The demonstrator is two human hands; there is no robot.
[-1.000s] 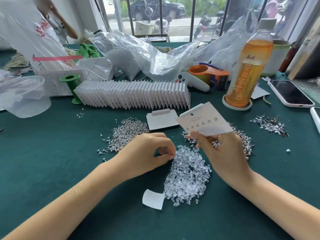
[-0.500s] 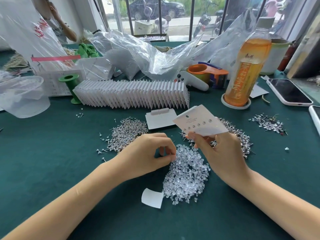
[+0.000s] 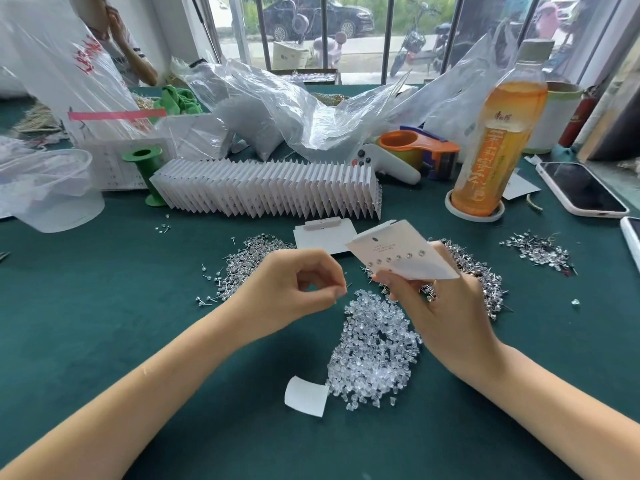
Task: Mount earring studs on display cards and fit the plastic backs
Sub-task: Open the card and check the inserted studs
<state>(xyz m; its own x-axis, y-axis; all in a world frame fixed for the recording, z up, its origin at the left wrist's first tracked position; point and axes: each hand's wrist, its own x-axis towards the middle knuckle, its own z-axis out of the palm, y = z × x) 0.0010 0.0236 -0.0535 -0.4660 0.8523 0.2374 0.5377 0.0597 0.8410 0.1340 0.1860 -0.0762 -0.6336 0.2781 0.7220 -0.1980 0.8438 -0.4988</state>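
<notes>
Lifted since before, the left hand pinches something tiny above the clear plastic backs. The right hand grips a studded display card, its stud row's long axis rising rightward.

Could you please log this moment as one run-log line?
right hand: holds studded card | left hand: pinching, item unclear | above plastic backs

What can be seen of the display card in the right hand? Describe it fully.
The display card is white, thin card stock with a small dark hole and faint print near its top. A row of six small studs runs across it. It is tilted, raised above the table, and gripped at its lower edge by the right hand; its lower part curves under.
</notes>
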